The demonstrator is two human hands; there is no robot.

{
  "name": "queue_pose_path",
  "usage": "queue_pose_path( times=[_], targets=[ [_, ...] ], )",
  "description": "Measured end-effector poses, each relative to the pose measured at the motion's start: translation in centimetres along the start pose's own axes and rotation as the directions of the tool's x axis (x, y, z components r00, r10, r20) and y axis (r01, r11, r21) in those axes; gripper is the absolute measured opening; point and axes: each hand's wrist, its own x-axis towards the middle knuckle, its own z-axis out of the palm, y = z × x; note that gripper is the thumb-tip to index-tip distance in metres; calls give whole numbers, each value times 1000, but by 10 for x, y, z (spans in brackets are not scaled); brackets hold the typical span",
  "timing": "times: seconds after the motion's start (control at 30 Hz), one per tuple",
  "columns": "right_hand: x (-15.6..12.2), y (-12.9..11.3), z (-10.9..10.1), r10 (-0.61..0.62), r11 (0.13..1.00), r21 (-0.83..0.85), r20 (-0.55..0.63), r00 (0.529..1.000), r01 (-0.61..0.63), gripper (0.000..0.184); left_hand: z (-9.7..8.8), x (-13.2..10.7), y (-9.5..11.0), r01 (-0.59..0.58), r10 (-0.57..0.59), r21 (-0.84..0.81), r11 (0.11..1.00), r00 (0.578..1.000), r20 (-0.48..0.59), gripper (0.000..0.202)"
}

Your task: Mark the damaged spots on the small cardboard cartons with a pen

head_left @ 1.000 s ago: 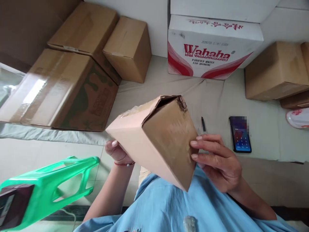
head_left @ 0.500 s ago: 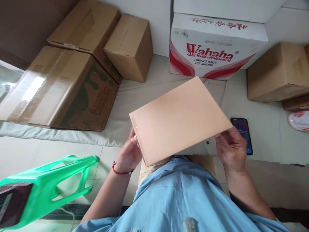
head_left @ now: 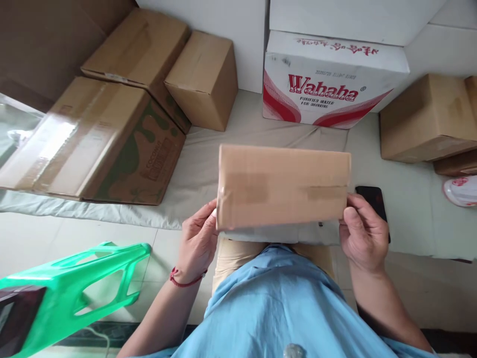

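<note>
A brown cardboard box (head_left: pixel 283 186) is held up between my two hands, in front of my body and above the covered surface. Its long side faces me, with darker patches across the middle that look like tape. My left hand (head_left: pixel 199 233), a red string bracelet on its wrist, pinches the box's left end. At the opposite end, my right hand (head_left: pixel 363 231) grips the lower right corner with thumb and fingers. A dark phone (head_left: pixel 374 204) lies on the surface just behind my right hand, partly covered by it.
Several cardboard boxes (head_left: pixel 112 139) stand at the left. A white and red Wahaha carton (head_left: pixel 331 84) is at the back, and more brown boxes (head_left: pixel 425 119) sit at the right. A green plastic stool (head_left: pixel 108 278) is on the floor at lower left, a dark object on it.
The box has been turned in my hands: its broad plain face showed before, and now a narrower taped side faces me. The phone's screen was lit and is now dark.
</note>
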Motion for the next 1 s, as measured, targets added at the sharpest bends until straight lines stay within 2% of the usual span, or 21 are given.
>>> queue_pose_path(
  times=[0.13, 0.27, 0.4, 0.53, 0.6, 0.67, 0.73, 0.8, 0.83, 0.9, 1.0],
  targets=[
    [5, -4, 6, -14, 998, 59, 36, 999, 12, 25, 0, -4, -1, 9, -11, 30, 999, 999, 52, 36],
    [9, -3, 10, 85, 992, 103, -59, 995, -79, 29, -6, -6, -12, -20, -2, 179, 984, 993, 122, 29],
    [13, 4, 11, 198, 966, 197, -142, 970, -169, 20, -13, -2, -25, -98, 72, 299, 949, 993, 96, 15],
    [14, 22, 10, 268, 957, 159, -153, 951, -244, 27, -10, 8, -36, -95, 79, 237, 967, 994, 77, 13],
    [12, 29, 7, 288, 951, 147, -106, 952, -271, 28, -7, 11, -42, -33, 14, 157, 987, 992, 122, 21],
    [10, 26, 2, 254, 960, 130, -28, 967, -248, 26, -3, 14, -48, 14, -23, 70, 997, 991, 132, 27],
    [8, 11, -2, 123, 989, 67, 77, 989, -128, 28, -1, 16, -50, 14, -13, -14, 1000, 998, 58, 28],
    [9, -14, -4, -66, 996, -37, 238, 969, 76, 37, 0, 18, -49, 19, -22, -91, 996, 999, -36, 30],
    [11, -29, -4, -165, 977, -77, 323, 932, 199, 43, 0, 20, -48, 42, -50, -123, 992, 997, -65, 34],
    [13, -57, -2, -342, 893, -109, 466, 816, 436, 56, 1, 24, -46, 103, -117, -160, 982, 990, -81, 46],
    [12, -90, 4, -505, 748, -80, 576, 642, 659, 58, 2, 27, -47, 175, -186, -154, 973, 981, -60, 55]
  ],
)
